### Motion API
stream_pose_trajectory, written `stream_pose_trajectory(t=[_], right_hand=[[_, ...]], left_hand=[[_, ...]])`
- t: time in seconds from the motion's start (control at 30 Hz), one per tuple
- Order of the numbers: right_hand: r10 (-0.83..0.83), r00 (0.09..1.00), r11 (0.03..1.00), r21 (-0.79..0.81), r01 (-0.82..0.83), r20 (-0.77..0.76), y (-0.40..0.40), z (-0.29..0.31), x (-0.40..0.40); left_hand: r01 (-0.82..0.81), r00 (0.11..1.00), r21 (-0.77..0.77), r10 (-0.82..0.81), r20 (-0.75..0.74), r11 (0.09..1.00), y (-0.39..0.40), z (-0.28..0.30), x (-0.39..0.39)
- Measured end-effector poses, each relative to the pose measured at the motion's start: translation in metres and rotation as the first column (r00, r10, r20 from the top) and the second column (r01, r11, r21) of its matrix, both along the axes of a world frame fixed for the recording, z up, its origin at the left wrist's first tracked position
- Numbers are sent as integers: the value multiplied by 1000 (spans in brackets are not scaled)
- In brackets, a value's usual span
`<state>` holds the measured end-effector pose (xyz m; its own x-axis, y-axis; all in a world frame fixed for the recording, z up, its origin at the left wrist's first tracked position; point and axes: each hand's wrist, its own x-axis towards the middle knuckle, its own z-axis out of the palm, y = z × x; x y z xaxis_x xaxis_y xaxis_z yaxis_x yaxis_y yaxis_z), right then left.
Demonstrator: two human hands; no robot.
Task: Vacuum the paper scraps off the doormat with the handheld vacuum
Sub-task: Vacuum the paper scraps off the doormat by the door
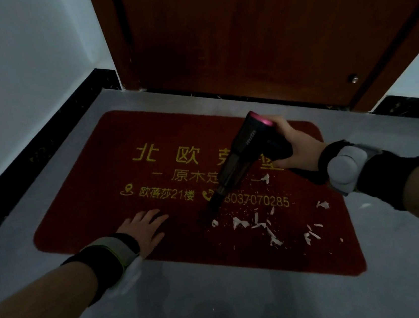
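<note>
A black handheld vacuum with a pink band (244, 154) is being gripped by the right hand (297, 145), its nozzle seemingly touching the red rectangular doormat (99, 172) beside white torn paper scraps (264, 224), while the mat is being pressed by the flat left hand (143, 229).

Doormat (84, 227): rough red pile, matt. Vacuum (244, 152) in my grip: smooth black plastic, slight sheen. Scraps (258, 224): white torn paper. Door (241, 36): varnished wood. Floor (220, 302) matt grey.

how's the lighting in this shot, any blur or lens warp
Head view: dim and underexposed, yet the white paper scraps and yellow print on the doormat read clearly; the handheld vacuum is nearly black; wide-angle bending shows on the door edges; slightly soft overall.
</note>
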<state>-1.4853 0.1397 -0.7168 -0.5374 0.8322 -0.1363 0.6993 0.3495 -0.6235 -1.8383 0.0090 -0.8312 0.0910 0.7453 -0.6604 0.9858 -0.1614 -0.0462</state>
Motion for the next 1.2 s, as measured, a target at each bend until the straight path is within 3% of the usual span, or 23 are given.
stream_pose_trajectory(t=[0.3, 0.53, 0.67, 0.77, 1.2], right_hand=[[52, 999, 994, -94, -51, 10, -18, -5, -9], [-170, 985, 985, 12, 169, 18, -6, -11, 4], [-362, 932, 917, 177, 357, -2, 4, -12, 16], [-447, 894, 874, 197, 445, -34, 8, -10, 24], [-340, 937, 927, 138, 347, -77, 10, -11, 43]], left_hand=[[-4, 1000, -45, 3, -10, 999, -7, 2, -6], [6, 1000, -37, -6, 5, 999, -8, 1, -6], [21, 1000, -42, -21, 11, 999, -9, 0, -10], [31, 999, -38, -31, 14, 999, -12, -2, -13], [-35, 999, 15, 35, 20, 999, -21, -13, -5]])
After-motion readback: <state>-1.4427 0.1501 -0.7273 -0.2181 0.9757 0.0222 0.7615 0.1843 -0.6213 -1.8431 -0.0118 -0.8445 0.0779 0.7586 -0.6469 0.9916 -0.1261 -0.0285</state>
